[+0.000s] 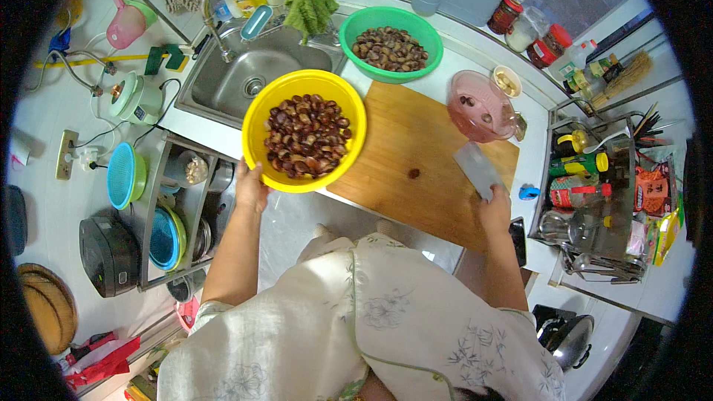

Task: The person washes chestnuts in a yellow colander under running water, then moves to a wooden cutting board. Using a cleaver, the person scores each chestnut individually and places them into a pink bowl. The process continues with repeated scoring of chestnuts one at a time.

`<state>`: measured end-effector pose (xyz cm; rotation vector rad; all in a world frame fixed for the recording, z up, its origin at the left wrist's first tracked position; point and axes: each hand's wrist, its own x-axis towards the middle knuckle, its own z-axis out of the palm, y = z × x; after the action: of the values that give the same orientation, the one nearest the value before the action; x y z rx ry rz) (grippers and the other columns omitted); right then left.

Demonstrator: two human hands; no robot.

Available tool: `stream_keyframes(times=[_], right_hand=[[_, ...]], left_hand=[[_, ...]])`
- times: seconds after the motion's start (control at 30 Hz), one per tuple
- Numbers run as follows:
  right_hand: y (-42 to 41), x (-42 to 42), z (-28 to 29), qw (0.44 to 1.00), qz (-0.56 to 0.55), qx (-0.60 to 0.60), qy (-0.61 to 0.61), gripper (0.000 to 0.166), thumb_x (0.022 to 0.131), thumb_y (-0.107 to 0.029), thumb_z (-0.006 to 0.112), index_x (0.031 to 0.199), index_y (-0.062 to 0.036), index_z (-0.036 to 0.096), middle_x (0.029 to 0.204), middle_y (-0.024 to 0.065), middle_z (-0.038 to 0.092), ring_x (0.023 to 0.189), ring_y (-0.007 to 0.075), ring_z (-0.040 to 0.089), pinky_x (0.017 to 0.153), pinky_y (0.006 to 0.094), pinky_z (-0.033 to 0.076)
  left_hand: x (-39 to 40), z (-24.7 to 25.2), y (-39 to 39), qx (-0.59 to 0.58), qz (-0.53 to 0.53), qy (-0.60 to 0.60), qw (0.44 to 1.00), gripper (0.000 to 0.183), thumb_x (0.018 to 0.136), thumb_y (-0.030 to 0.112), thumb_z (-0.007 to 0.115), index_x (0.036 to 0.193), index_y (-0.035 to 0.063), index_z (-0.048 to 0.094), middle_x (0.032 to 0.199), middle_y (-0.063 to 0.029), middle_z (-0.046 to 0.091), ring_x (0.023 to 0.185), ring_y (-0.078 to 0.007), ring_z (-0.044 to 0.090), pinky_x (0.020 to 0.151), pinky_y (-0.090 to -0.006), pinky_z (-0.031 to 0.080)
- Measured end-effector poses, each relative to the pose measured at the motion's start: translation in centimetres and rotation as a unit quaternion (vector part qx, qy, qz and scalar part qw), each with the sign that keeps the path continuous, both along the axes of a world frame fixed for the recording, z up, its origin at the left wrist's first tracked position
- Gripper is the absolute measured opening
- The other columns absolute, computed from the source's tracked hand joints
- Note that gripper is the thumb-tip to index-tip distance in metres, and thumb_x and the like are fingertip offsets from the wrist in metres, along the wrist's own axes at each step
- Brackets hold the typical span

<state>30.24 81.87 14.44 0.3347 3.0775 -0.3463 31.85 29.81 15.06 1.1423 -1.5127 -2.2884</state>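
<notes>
My left hand (252, 185) grips the near-left rim of a yellow plastic basin (360, 122) full of dark reddish-brown chestnuts (307, 136). The basin spans the sink's near edge and the left end of a wooden cutting board (390, 167). In my right hand (496, 213) is a cleaver (476, 166), its broad blade over the board's right side. One small brown piece (413, 173) lies in the middle of the board. Beyond the board stands a green plastic basin (348, 25) of duller brown chestnuts (390, 50). A translucent pink basin (476, 89) with a few dark pieces overlaps the board's far-right corner.
A steel sink (223, 94) with a faucet (225, 53) lies at the far left. Behind the pink basin sits a small white bowl (519, 83). A phone (518, 242) rests by the board's right edge, left of a rack (543, 178) of bottles. Jars line the windowsill.
</notes>
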Motion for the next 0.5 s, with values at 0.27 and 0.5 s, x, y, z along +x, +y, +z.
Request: stream_keyframes(times=[0.27, 0.5], right_hand=[[5.8, 3.3, 0.9, 0.972, 0.017, 0.083, -0.218, 0.048, 0.081, -0.01, 0.048, 0.128, -0.0065, 0.039, 0.106, 0.0221, 0.052, 0.098, 0.0383, 0.054, 0.081, 0.047, 0.046], [7.7, 2.0, -2.3, 0.985, 0.133, 0.045, -0.103, 0.038, 0.08, -0.007, 0.048, 0.118, -0.0025, 0.042, 0.101, 0.0215, 0.055, 0.093, 0.0388, 0.055, 0.077, 0.0457, 0.047]], left_hand=[[-0.2, 3.3, 13.3, -0.556, -0.22, 0.211, 0.773, 0.027, 0.067, -0.011, 0.051, 0.09, 0.0033, 0.056, 0.093, -0.0141, 0.056, 0.093, -0.031, 0.054, 0.085, -0.0378, 0.043], [-4.6, -3.3, 25.8, -0.534, -0.434, 0.242, 0.685, 0.035, 0.072, -0.003, 0.056, 0.106, 0.0069, 0.058, 0.113, -0.0153, 0.055, 0.106, -0.0338, 0.052, 0.091, -0.0372, 0.043]])
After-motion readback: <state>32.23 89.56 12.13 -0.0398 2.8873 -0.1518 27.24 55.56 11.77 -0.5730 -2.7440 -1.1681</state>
